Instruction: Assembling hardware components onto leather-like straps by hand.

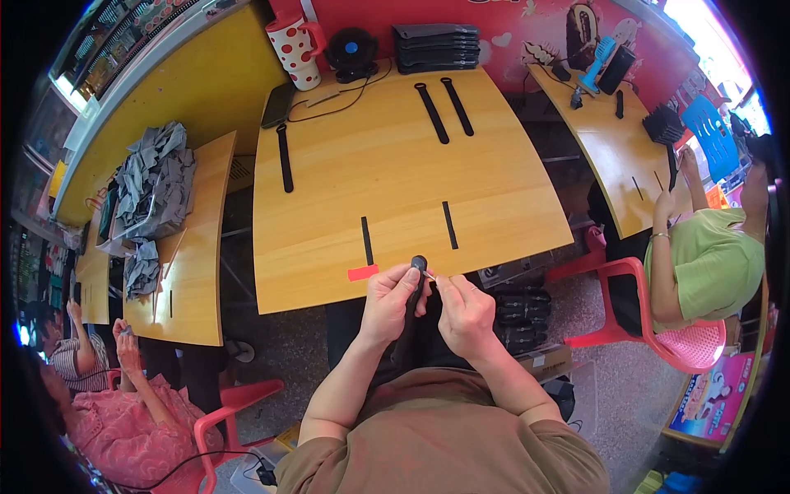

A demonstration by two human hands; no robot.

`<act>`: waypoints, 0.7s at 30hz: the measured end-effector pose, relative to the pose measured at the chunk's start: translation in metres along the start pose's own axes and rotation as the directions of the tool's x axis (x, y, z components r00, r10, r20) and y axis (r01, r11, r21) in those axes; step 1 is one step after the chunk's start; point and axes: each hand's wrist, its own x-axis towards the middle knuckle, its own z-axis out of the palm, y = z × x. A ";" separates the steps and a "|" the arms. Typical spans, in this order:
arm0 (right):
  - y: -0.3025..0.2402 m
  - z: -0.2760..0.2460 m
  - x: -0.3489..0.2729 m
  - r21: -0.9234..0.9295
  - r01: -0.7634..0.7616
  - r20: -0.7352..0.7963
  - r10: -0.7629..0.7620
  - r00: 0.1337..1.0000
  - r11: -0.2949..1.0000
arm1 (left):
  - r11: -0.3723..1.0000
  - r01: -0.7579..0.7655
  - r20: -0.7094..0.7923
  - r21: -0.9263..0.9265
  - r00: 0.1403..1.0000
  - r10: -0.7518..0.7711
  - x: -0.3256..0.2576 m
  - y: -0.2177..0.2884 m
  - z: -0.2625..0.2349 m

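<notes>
Just over the table's near edge, my left hand [388,303] is closed around a long black strap [401,350] with a rounded end, which stands up between the fingers. The strap's lower part hangs down toward my lap. Beside it, my right hand [466,314] pinches a thin, pale stick-like piece [431,277] whose tip meets the strap near its rounded end. Its exact kind is too small to make out. On the table in front lie two short black strips [367,240] and a piece of red tape [363,272].
The yellow wooden table [346,198] bears more black straps with ringed ends [431,113], a phone [278,105], a dotted tumbler [294,53], a small fan [352,51] and stacked black pouches [436,48]. Grey cloth pieces [156,177] fill a bin leftward. People sit at both side tables.
</notes>
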 end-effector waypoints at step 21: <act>0.032 -0.032 0.040 -0.091 0.741 0.324 -0.684 0.654 0.666 | 0.351 -0.486 0.515 0.800 0.857 0.013 -0.003 0.066 -0.014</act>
